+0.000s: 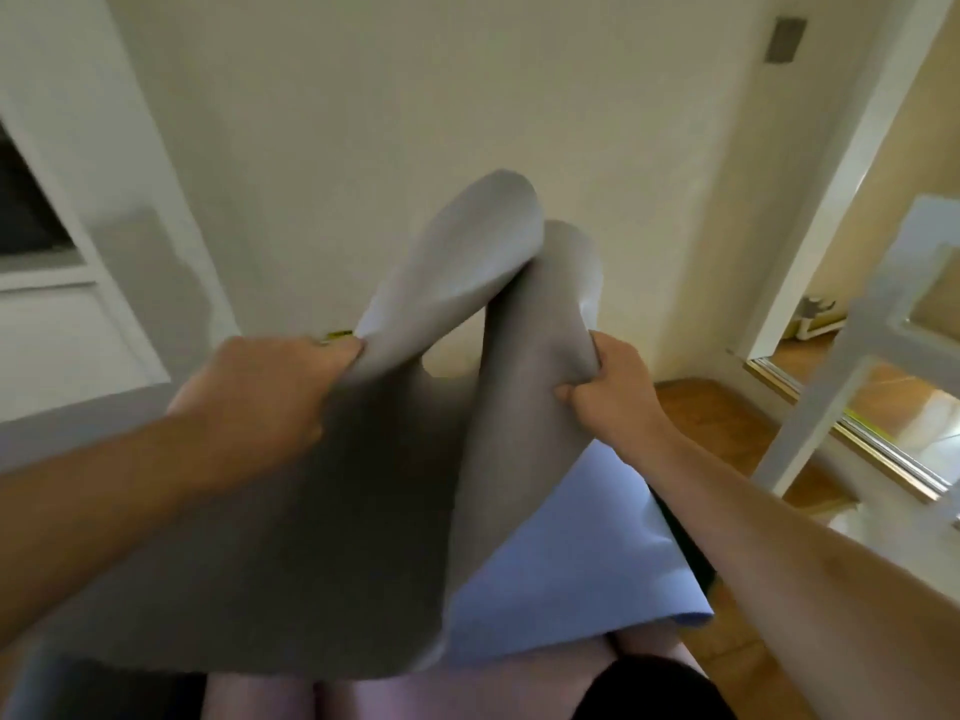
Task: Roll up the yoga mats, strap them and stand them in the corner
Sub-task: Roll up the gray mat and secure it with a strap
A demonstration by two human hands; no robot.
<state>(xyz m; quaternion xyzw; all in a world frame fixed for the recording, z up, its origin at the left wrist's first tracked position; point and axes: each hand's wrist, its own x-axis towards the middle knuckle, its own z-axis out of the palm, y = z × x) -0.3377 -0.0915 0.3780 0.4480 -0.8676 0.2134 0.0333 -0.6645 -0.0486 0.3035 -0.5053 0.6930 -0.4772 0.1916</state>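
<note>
Gripping the grey mat (363,485), left hand (260,392) and right hand (608,387).

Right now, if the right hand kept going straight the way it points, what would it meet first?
The right hand grips the grey, floppy yoga mat and points up and forward. Past the mat, the plain cream wall probably comes first; depth is unclear.

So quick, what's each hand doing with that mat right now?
Left hand: closed, gripping the left side of the grey yoga mat.
Right hand: closed, gripping the mat's right side, thumb pressed into it.
</note>
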